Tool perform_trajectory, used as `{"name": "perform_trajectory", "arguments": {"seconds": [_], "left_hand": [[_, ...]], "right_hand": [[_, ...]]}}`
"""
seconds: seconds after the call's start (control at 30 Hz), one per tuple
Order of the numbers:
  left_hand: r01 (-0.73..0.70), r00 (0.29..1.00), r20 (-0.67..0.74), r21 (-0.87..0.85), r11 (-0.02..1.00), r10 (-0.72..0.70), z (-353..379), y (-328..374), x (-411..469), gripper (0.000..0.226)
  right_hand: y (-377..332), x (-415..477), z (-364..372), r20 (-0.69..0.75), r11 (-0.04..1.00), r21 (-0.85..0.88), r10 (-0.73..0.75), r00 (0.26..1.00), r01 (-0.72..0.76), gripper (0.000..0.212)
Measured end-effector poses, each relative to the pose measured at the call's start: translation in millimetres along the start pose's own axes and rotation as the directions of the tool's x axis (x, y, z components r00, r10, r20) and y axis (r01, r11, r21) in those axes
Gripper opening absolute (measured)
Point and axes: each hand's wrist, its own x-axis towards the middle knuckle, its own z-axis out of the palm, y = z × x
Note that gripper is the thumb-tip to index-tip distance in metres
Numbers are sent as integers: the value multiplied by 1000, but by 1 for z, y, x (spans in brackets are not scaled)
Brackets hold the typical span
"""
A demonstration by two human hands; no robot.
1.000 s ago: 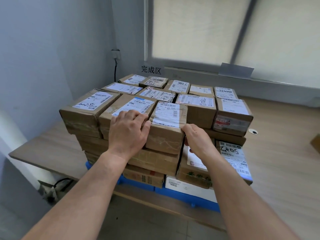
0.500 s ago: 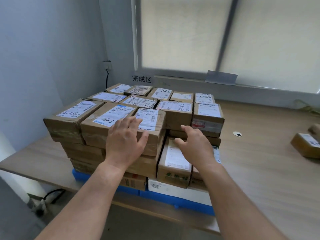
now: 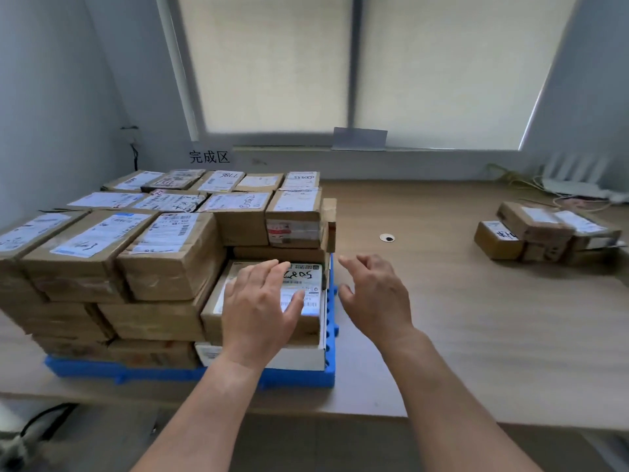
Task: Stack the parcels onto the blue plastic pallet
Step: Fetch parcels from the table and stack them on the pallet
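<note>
Hands come nearest, two of them, both bare and holding nothing. Your left hand [image 3: 262, 311] is flat, fingers straight and spread, over the parcel marked 5087 [image 3: 304, 275], covering much of its label. Whether the palm presses on it or only hovers, I cannot tell. Your right hand [image 3: 377, 294] is open too, fingers loosely bent. It is above the counter [image 3: 476, 335], just beside the right edge of the blue plastic pallet [image 3: 299, 378] and apart from every box.

The one pallet lies at the counter's front left, and the stacked parcels [image 3: 170, 260] fill it. The parcel marked 5087 sits at the front right corner, a step lower than its neighbours, on a white box [image 3: 299, 359] that rests on the pallet. On the top layer you can count twelve labelled tops: three in the front row, four in the middle, five at the back. One narrow parcel [image 3: 329, 223] stands on edge against the right side of the stack. At least three layers show at the front left.

Farther right, well apart from both hands, a small heap of loose parcels [image 3: 544, 233] lies on the counter. There are at least four, but the exact count is blurred. Between heap and pallet is one round grommet [image 3: 387, 237]. Behind the stack a sign [image 3: 209, 156] reads 完成区, below one drawn blind [image 3: 272, 63].
</note>
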Motion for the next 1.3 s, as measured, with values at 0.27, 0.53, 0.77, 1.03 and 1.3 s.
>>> {"name": "perform_trajectory", "arguments": {"seconds": [0.27,0.53,0.77,1.03,1.3], "left_hand": [[-49,985,164,0,999,48,40,96,-10,54],[-163,967,181,-91,982,178,89,218,-19,58],[-283,908,263,-193,940,327,123,309,-25,61],[-374,833,325,-266,888,448,163,381,-23,64],[-409,776,352,-352,842,524,217,471,6,66]], "right_hand": [[97,-37,-39,-3,992,-61,112,994,-112,49],[202,-82,-89,-59,959,-144,237,970,-243,51],[275,-120,-126,-106,898,-189,385,917,-399,53],[341,-139,-148,-132,818,-224,513,848,-530,55],[432,-124,-173,-169,753,-254,583,795,-607,56]]}}
